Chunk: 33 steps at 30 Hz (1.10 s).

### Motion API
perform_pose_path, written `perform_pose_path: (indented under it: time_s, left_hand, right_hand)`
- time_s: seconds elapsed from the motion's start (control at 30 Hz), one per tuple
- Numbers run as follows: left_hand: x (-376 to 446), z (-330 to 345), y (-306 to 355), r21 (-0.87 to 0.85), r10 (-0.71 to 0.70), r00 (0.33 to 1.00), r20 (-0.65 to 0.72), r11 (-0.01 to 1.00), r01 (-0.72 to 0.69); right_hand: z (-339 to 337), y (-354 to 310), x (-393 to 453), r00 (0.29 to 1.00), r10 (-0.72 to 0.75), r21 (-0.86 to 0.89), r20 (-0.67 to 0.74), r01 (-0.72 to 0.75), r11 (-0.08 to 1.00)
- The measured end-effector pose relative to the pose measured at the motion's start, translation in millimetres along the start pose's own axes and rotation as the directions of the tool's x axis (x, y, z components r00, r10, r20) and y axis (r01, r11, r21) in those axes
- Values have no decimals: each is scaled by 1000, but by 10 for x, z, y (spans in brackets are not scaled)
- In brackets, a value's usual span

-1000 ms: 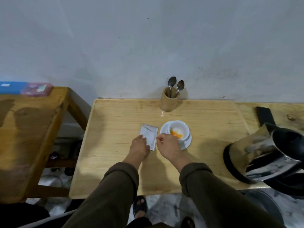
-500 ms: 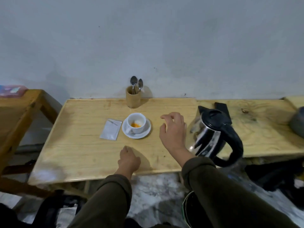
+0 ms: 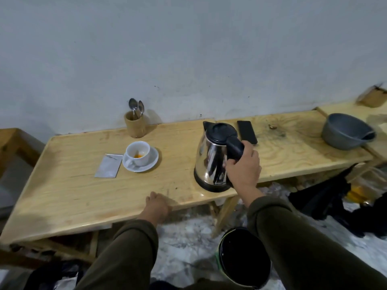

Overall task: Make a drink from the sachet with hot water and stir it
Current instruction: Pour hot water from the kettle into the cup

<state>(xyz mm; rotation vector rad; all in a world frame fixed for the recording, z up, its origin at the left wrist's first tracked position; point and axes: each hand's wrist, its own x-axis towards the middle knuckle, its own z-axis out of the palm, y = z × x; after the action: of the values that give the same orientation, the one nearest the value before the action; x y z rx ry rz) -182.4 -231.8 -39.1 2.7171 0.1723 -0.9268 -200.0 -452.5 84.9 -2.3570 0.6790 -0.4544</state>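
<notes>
Fingers of the right hand (image 3: 243,166) are wrapped round the black handle of the kettle (image 3: 215,155), thumb side uppermost, the palm closing from the near side. The kettle stands upright near the front edge of the table (image 3: 69,191), apparently not yet lifted, though the blur at its base leaves that unsure. From the grip the wrist runs straight back into a dark sleeve, forearm angled in from the lower right.

To pour well, the grip should be firm and high on the handle. Lift clear, carry the spout leftward over the cup (image 3: 138,153), and tip slowly so the stream lands in the orange powder without splashing onto the saucer (image 3: 152,162). The cup sits well to the left of the kettle, with the sachet (image 3: 108,168) lying flat just beside the saucer.

The left hand (image 3: 156,208) rests at the table's front edge, fingers curled over it and holding nothing else. It could steady the saucer during the pour. Spoons (image 3: 136,107) for stirring stand in the wooden holder (image 3: 135,127) by the wall.
</notes>
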Motion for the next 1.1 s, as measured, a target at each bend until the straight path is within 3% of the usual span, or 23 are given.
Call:
perform_pose_path:
  time_s: [0.13, 0.3, 0.37, 0.47, 0.67, 0.9, 1.1]
  left_hand:
    - [-83, -63, 36, 45, 31, 999, -17, 999, -30]
    - [-69, -124, -57, -54, 47, 999, -3, 997, -47]
    - [-49, -168, -142, -114, 45, 999, -2, 992, -45]
    - [-33, -261, -227, -196, 34, 999, -13, 980, -36]
    - [204, -407, -473, -328, -40, 994, -104, 945, 4]
    - [428, -669, -857, -432, -173, 977, -126, 896, 103]
    - [643, -867, -1060, -349, -81, 986, -147, 937, 25]
  right_hand:
    - [-108, 69, 61, 952, 282, 209, 122, -303, 930]
    - [-55, -39, 93, 962, 239, 257, 133, -267, 929]
    - [-46, -132, 109, 974, 203, 242, 105, -223, 944]
    - [-68, -292, 208, 995, 19, 101, 94, -28, 995]
    - [-30, -790, 442, 951, -253, -82, 178, 271, 959]
    - [246, -1397, 550, 876, -374, -217, 304, 446, 868]
    - [569, -1713, 627, 836, -367, -298, 408, 502, 812]
